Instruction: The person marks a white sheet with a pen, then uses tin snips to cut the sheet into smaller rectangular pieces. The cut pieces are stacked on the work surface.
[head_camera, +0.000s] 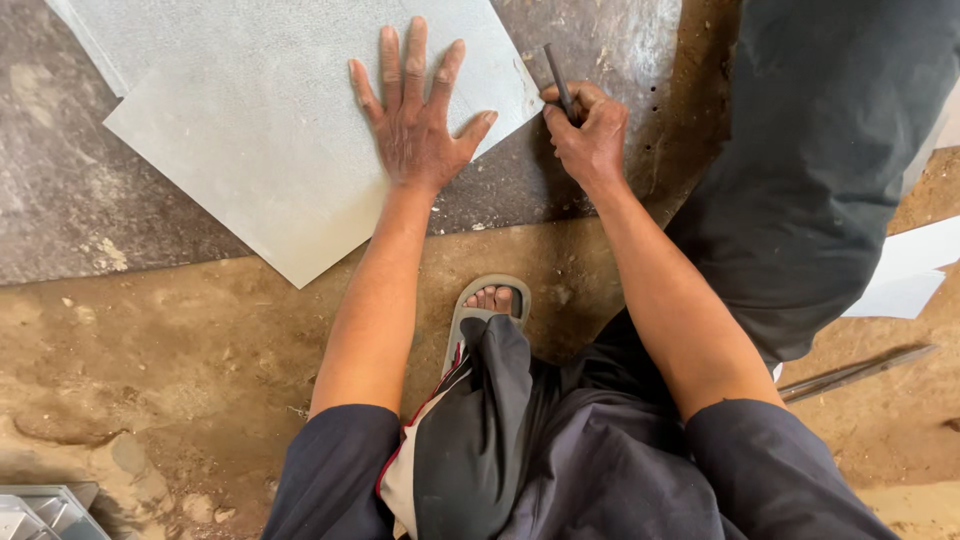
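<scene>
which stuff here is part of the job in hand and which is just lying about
In use:
- grey sheet, left hand pressed flat on it
- dark pointed tool, gripped in right hand

Lying about:
- metal shears on the dirt
- white sheet pieces
- grey metal object

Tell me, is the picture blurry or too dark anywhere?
Head view: sharp all over, with soft, even daylight and no harsh glare. The left hand lies flat on the pale sheet and throws only a faint shadow. The right hand grips a thin dark tool, clearly in focus. The dark trousers show little detail.
</scene>
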